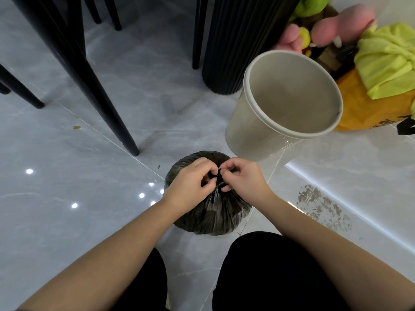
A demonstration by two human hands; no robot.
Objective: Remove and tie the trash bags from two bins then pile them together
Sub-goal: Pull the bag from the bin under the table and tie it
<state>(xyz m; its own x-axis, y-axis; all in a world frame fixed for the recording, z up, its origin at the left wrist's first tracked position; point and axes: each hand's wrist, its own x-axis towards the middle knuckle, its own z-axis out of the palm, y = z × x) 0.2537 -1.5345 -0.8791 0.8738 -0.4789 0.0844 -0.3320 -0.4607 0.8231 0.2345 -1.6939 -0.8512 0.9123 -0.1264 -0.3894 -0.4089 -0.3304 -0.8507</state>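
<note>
Trash bag [211,216] neck mostly hidden by fingers [233,167]; orange bag [368,113] cut off at right edge.

The glossy grey tiled floor [67,221] carries a filled black bag [213,218], with a beige bin [253,131] upright nearby. A black ribbed column [235,46] stands behind the bin and an orange sack [359,113] just beside it. Black chair legs [94,86] stand at left. A crumb [76,127] and a smudge [323,205] mark the tiles.

Glossy grey marble floor [56,153] (ceiling lights mirrored), black chair legs [97,97], fluted pedestal [242,41]
</note>
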